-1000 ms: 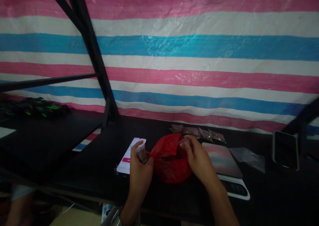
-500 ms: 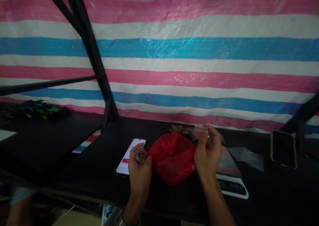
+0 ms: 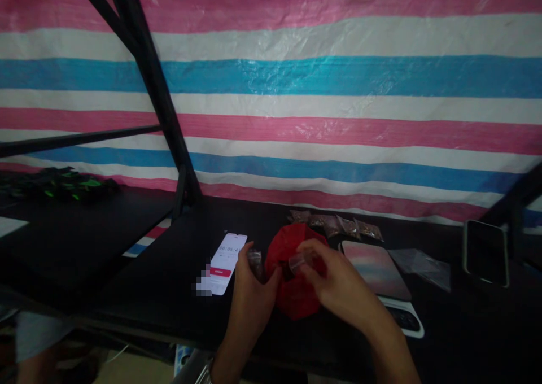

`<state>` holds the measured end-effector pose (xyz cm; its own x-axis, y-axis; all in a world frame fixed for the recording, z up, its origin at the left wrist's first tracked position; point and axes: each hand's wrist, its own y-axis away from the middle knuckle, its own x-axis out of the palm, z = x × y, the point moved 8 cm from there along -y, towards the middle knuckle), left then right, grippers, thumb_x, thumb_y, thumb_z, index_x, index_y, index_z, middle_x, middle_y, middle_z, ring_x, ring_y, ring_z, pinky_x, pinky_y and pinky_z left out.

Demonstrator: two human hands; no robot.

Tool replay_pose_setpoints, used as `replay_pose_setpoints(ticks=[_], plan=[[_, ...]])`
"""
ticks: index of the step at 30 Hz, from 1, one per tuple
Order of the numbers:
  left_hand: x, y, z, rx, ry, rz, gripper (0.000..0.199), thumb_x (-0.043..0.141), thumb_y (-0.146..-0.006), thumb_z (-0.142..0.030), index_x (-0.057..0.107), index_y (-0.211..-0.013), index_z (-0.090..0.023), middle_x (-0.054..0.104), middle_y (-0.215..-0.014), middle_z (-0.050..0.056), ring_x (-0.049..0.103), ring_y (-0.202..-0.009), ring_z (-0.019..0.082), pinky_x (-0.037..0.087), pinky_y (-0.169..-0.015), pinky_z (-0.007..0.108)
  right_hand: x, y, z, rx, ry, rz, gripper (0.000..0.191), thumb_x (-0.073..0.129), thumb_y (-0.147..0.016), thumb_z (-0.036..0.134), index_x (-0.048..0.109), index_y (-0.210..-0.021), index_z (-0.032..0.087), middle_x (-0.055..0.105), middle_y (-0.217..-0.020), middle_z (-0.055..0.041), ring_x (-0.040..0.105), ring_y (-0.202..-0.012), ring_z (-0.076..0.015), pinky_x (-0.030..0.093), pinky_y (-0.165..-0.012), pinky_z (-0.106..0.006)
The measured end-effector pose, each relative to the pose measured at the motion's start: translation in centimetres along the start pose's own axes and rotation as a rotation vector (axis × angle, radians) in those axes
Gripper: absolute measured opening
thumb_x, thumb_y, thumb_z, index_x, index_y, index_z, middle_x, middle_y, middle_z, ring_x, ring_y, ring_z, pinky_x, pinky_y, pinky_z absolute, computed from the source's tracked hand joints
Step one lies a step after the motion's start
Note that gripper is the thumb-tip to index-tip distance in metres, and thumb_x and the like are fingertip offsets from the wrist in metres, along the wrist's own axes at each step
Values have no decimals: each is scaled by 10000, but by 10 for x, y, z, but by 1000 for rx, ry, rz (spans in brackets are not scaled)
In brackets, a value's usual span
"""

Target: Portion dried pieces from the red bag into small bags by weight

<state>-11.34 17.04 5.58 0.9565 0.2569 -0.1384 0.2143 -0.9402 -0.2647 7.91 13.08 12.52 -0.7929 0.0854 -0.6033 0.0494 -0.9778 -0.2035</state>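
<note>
The left hand (image 3: 254, 293) is curled around a small clear plastic packet (image 3: 256, 260), its contents too dim to make out, while its thumb touches the near-left rim of a bright red thin plastic bag (image 3: 296, 304). The right hand (image 3: 334, 274) has its thumb and fingers pinched on a little transparent plastic pouch (image 3: 297, 261), which is held at the mouth of the red bag. That red bag sits between the two hands on a matt black worktop (image 3: 156, 293). Behind it, a row of flat clear sachets with brownish contents (image 3: 348, 226) lies along the back, near a pink, white and blue striped plastic sheet (image 3: 339, 79). Left of the left hand lies a phone with a lit white screen (image 3: 231, 254). Just beside the right hand is a flat white-edged device with a shiny pinkish plate (image 3: 376, 268); farther right come flat clear plastic bags (image 3: 423, 268) and a dark-screened phone with a pale frame (image 3: 485, 254), propped at a tilt.
</note>
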Motion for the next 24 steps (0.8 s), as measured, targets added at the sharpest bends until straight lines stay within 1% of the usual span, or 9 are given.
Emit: replay_pose_setpoints(ticks=[2,6,8,11,12,15,18,21,24], plan=[[4,6,-2,-12,-19,70,769,784,-712,-302,483,-1413,-212,569,-1448,141,481,-1460,365,343,-1246,589,10,3,-7,79,30,108,233,599,-910,114,694,-1062,263,781,-1007,-18,727,-953,-219,482,-836,-321],[9,15,0,-77,9,201,823,667,-662,-166,455,-1456,-221,611,-1371,122,575,-1370,340,429,-1191,558,17,8,-20,187,99,195,281,580,-873,40,673,-1048,239,755,-980,-25,692,-912,-212,423,-766,-303],[7,15,0,-75,-2,186,815,619,-652,-135,466,-1447,-223,593,-1394,125,557,-1392,337,402,-1214,564,17,6,-23,187,159,192,332,574,-805,-17,655,-1019,223,736,-994,-36,665,-948,-220,399,-769,-303],[3,13,-4,-33,-18,126,741,612,-691,-144,490,-1418,-220,529,-1485,131,468,-1476,339,306,-1277,566,17,3,-27,186,279,166,400,545,-688,-91,630,-946,203,699,-978,-54,624,-998,-239,380,-792,-308],[4,12,-5,-22,-16,115,721,614,-702,-148,498,-1409,-221,530,-1480,127,475,-1468,335,311,-1275,557,16,3,-29,192,309,151,420,529,-663,-107,624,-932,201,689,-968,-56,615,-1005,-243,379,-797,-310],[12,8,-4,-37,32,120,677,627,-728,-166,518,-1394,-229,592,-1362,106,595,-1310,312,430,-1185,522,15,3,-32,194,323,109,468,470,-624,-142,603,-909,205,683,-952,-52,620,-981,-239,387,-787,-308],[23,3,3,-146,134,113,616,626,-763,-183,538,-1371,-226,635,-1224,82,659,-1114,270,518,-1053,466,18,4,-30,174,289,95,478,457,-634,-152,582,-919,211,706,-998,-59,652,-969,-237,414,-801,-319],[29,-1,9,-269,210,65,506,599,-812,-176,569,-1315,-225,650,-1146,57,668,-1029,230,545,-965,394,20,2,-27,174,304,78,452,480,-677,-146,579,-938,210,709,-1078,-90,667,-1036,-258,450,-856,-347],[31,-4,11,-332,230,31,410,563,-869,-190,580,-1277,-221,655,-1084,49,673,-982,223,560,-897,373,19,-2,-25,174,337,48,438,494,-700,-138,607,-947,205,708,-1121,-105,673,-1095,-274,483,-908,-371]])
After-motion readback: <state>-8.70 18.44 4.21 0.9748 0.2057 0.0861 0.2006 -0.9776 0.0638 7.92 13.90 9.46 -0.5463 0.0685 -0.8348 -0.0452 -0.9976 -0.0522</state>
